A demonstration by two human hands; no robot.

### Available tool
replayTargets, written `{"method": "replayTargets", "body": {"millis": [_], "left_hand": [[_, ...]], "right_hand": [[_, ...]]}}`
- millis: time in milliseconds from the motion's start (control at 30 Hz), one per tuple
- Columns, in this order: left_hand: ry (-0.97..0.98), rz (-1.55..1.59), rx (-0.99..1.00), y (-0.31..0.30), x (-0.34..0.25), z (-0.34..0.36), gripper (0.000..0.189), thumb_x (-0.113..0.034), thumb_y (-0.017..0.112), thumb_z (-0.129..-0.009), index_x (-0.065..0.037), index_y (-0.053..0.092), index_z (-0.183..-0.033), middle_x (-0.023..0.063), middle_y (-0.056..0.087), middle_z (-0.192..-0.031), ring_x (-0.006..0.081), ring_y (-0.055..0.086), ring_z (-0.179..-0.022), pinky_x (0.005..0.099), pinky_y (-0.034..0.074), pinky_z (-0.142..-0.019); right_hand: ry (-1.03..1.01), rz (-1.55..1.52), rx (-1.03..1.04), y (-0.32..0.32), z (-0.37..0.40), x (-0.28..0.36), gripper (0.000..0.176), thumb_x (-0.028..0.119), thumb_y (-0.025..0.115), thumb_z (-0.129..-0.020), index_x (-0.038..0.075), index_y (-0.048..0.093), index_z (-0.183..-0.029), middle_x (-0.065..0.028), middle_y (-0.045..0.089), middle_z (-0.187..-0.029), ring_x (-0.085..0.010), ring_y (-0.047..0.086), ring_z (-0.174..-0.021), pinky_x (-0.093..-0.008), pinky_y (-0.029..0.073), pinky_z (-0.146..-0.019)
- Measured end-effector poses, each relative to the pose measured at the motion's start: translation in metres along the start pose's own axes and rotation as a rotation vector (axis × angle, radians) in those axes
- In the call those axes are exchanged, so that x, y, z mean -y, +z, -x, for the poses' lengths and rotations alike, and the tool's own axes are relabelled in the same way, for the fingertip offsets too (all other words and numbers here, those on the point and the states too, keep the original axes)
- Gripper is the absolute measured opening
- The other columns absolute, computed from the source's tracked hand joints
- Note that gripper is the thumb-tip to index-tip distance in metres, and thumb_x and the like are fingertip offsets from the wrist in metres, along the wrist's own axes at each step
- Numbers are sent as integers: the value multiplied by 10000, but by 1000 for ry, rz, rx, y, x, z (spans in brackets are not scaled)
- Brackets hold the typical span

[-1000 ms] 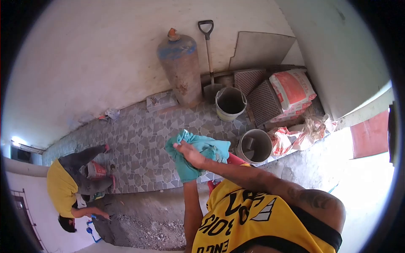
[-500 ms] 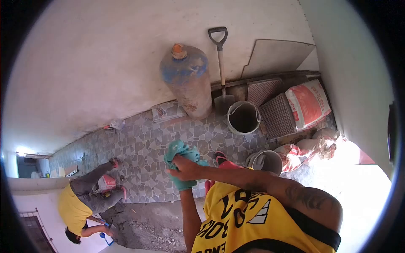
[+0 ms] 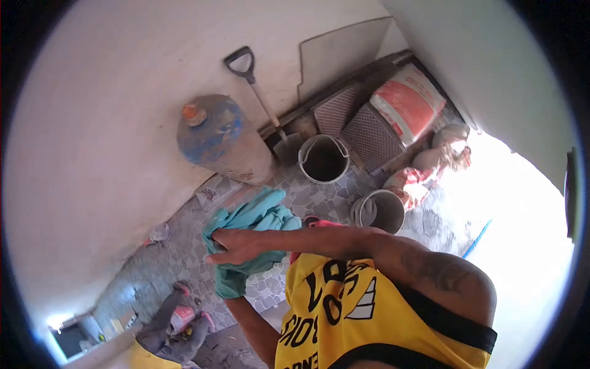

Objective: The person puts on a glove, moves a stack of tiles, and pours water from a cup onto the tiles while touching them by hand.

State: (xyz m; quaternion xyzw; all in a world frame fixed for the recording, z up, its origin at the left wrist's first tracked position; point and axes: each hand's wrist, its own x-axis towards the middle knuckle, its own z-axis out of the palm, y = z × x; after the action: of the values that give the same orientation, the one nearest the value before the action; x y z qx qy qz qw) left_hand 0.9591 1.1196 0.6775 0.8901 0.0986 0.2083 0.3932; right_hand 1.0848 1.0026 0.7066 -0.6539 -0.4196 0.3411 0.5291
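A bunched teal cloth (image 3: 255,212) hangs in loose folds in front of my yellow jersey (image 3: 332,307). My right hand (image 3: 238,246) reaches across from the right and grips it, fingers tucked into the folds and thumb pointing left. From below comes my left forearm (image 3: 255,329), which enters the cloth at the wrist, where the fabric closes round it like a sleeve or cuff. The cloth covers my left hand, so its fingers do not show. Under the cloth lies a floor of irregular grey stone-pattern tiles (image 3: 264,286).
Against the wall stand a large dusty container (image 3: 230,138) with an orange cap and a shovel (image 3: 261,98). Beside them are a bucket (image 3: 322,160), another bucket (image 3: 387,212), a cement sack (image 3: 409,104) and patterned tiles (image 3: 375,138). A person (image 3: 178,338) crouches at the lower left.
The cloth has spread out into a larger bundle, and both hands have moved left and slightly down. My view has tilted and shifted; the co-worker now shows only partly at the bottom.
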Motion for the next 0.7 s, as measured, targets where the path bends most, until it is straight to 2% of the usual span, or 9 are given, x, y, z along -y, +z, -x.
{"method": "replayTargets", "body": {"millis": [267, 367, 467, 567, 700], "left_hand": [[131, 83, 129, 17, -8, -50, 371, -140, 561, -904, -26, 549, -1256, 112, 619, -1173, 233, 581, -1061, 339, 467, -907], [172, 106, 162, 25, -12, -65, 368, -134, 566, -901, -27, 552, -1253, 110, 621, -1170, 232, 583, -1058, 337, 468, -906], [202, 115, 175, 26, -15, -81, 365, -129, 571, -898, -28, 556, -1249, 109, 622, -1168, 231, 585, -1055, 335, 468, -905], [224, 135, 177, 29, -19, -91, 363, -124, 576, -896, -29, 559, -1245, 108, 624, -1165, 230, 586, -1052, 333, 468, -904], [243, 167, 171, 43, -23, -95, 360, -117, 582, -892, -30, 564, -1240, 107, 626, -1161, 229, 589, -1048, 330, 469, -902]], "right_hand": [[0, -19, -271, -25, 4, 5, 874, 652, 437, -911, -173, 462, -1198, -339, 549, -1155, -402, 558, -1093, -453, 415, -953], [7, -242, -229, -36, 10, 11, 852, 654, 434, -915, -134, 462, -1237, -327, 521, -1224, -408, 536, -1129, -453, 415, -956], [-97, -385, -364, -32, 6, 8, 826, 664, 422, -918, -99, 498, -1225, -293, 553, -1202, -387, 552, -1107, -450, 416, -944], [-19, -334, -509, -37, 2, 9, 773, 631, 399, -946, -91, 512, -1195, -274, 598, -1133, -362, 580, -1070, -442, 428, -915], [61, -316, -636, -49, 0, 12, 629, 540, 365, -992, -59, 529, -1088, -285, 618, -982, -400, 606, -989, -452, 447, -861]]}}
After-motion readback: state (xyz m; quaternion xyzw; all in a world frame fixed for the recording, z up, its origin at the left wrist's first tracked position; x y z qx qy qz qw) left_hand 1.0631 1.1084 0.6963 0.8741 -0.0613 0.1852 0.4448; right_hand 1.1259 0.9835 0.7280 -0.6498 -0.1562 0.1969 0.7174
